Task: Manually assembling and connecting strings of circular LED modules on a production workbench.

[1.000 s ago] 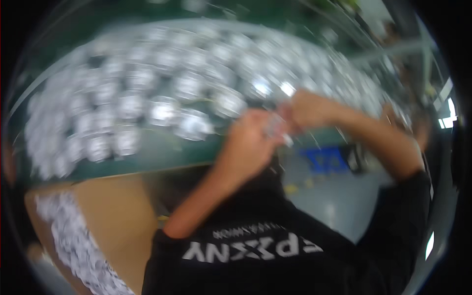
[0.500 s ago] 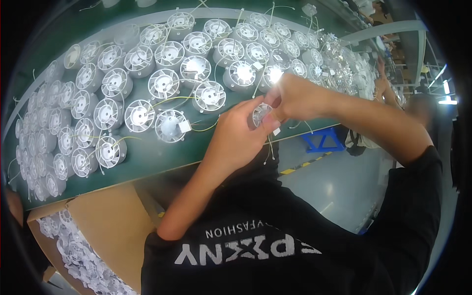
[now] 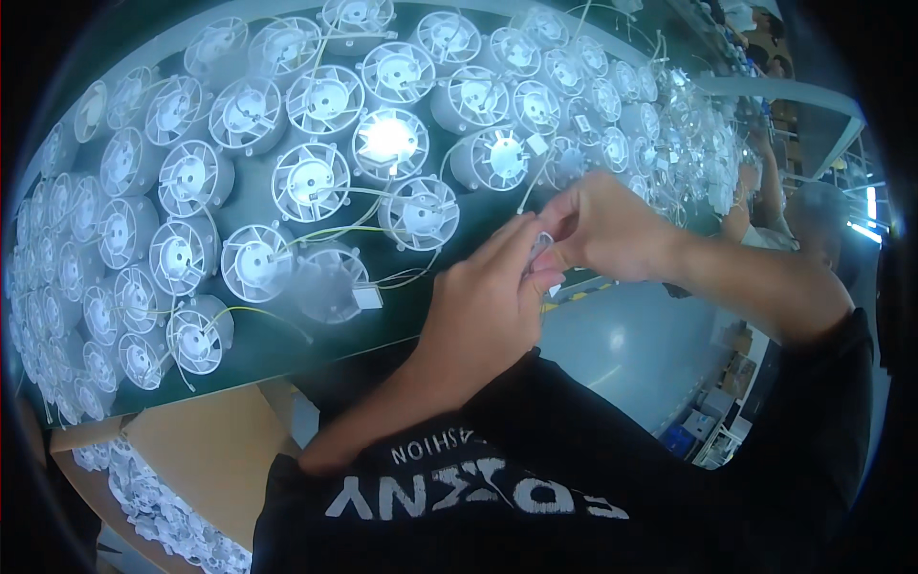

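At the table's front edge my left hand (image 3: 490, 297) and my right hand (image 3: 612, 228) meet around a small white round fan part (image 3: 543, 245). My left fingers wrap it from the side, while the thumb and fingers of my right hand pinch it. Most of the part is hidden by the fingers, and only a slim edge shows. Left of my hands stands a cloudy white cylinder housing (image 3: 332, 287) with a white connector (image 3: 367, 297) on its wires. Behind it is a spoked white fan housing (image 3: 419, 212) with thin wires.
Several rows of white spoked fan housings (image 3: 311, 182) cover the green table (image 3: 287, 356). Clear plastic pieces (image 3: 684, 124) are heaped at the right. An open cardboard box (image 3: 206, 440) of white plastic parts stands below the table's left front. Another person's arm (image 3: 765, 182) reaches in at far right.
The view has shifted, and the housings appear larger. The fan part in my hands, whose round spoked face showed before, is now turned and mostly covered by my fingers.
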`<state>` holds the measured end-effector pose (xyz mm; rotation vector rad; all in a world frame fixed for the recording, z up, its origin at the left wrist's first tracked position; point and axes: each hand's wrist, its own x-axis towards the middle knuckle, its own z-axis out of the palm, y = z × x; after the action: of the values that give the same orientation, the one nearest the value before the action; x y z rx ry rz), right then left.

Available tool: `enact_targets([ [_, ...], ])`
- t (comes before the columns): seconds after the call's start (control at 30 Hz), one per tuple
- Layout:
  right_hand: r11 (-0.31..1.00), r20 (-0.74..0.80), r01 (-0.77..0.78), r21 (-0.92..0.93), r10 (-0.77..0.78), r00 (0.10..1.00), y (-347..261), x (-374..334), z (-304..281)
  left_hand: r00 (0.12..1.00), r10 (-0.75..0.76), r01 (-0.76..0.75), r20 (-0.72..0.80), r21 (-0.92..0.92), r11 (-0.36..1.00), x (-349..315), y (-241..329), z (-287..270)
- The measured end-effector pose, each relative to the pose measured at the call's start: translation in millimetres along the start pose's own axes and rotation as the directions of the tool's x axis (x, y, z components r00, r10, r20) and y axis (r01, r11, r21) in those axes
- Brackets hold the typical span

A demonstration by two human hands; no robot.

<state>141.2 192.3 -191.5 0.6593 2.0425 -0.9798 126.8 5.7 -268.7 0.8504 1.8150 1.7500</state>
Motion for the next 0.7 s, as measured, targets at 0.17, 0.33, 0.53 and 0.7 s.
enact_targets([
  [0.17,0.995,-0.043,-0.019,0.098,0.023,0.999,-5,-7,3,1.000,0.010,-0.010,-0.015,0.028,1.000,0,3,3],
  [0.33,0.985,0.002,-0.046,0.165,0.046,0.999,2,-10,1,0.988,-0.143,0.143,0.054,0.005,0.990,-6,-3,4],
  [0.53,0.833,-0.240,0.292,0.470,-0.197,0.950,47,-24,36,0.996,-0.081,0.078,0.030,0.106,0.991,-24,4,2],
  [0.7,0.598,-0.488,0.587,0.546,-0.343,0.803,79,-43,96,0.995,0.090,-0.082,-0.030,0.213,0.974,-28,14,10],
])
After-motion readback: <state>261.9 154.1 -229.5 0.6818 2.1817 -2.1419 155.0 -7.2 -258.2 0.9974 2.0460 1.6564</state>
